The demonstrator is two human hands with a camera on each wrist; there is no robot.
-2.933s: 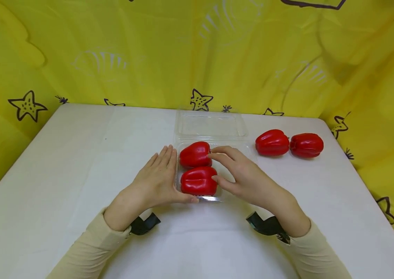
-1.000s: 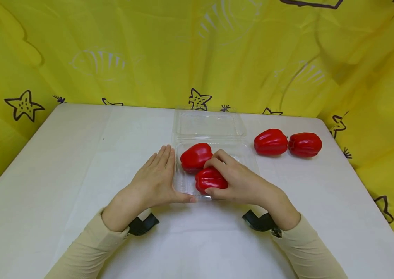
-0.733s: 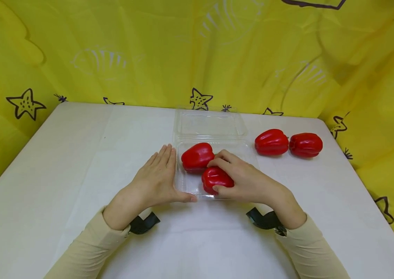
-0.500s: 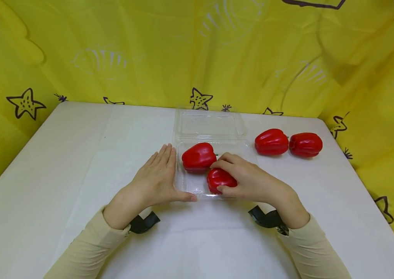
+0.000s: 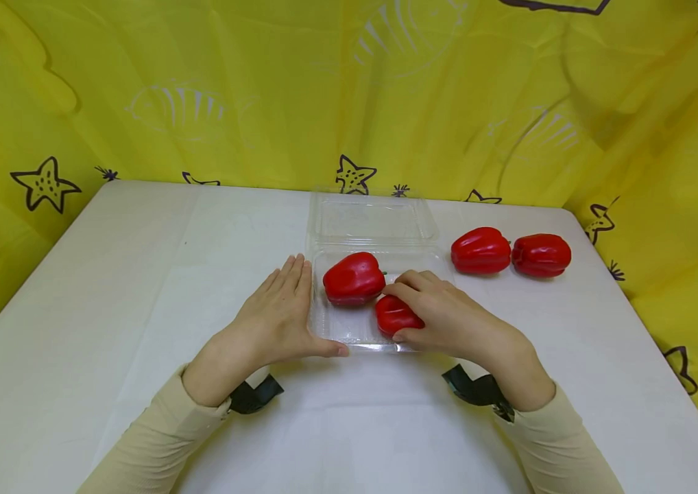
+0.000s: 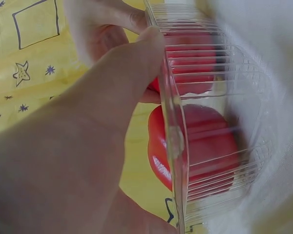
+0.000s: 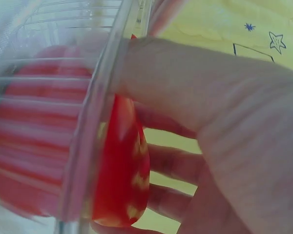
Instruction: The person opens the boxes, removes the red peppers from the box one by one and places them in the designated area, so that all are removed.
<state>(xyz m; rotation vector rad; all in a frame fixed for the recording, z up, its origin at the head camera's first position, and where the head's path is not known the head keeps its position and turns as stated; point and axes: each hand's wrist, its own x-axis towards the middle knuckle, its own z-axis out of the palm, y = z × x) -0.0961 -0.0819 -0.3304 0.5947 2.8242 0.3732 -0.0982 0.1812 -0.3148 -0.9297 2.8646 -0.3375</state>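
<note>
In the head view my right hand (image 5: 448, 312) grips a red bell pepper (image 5: 396, 315) inside the front of a clear plastic clamshell box (image 5: 349, 333). A second red bell pepper (image 5: 354, 279) lies behind it, at the left of the same box, its green stem toward the right. My left hand (image 5: 278, 319) lies along the box's left side with straight fingers, thumb on the front rim. In the left wrist view that thumb (image 6: 149, 44) touches the rim, and both peppers show through the ribbed wall. The right wrist view shows the gripped pepper (image 7: 122, 170) with fingers behind it.
The box's clear lid (image 5: 374, 218) lies folded back toward the curtain. Two more red bell peppers (image 5: 480, 251) (image 5: 541, 255) lie on the white table (image 5: 108, 309) right of the box. A yellow patterned curtain (image 5: 262, 89) closes off the back and sides.
My right hand has taken hold of the front pepper and moved it rightward within the box. The rear pepper has shifted slightly right. My left hand has stayed on the box's left side.
</note>
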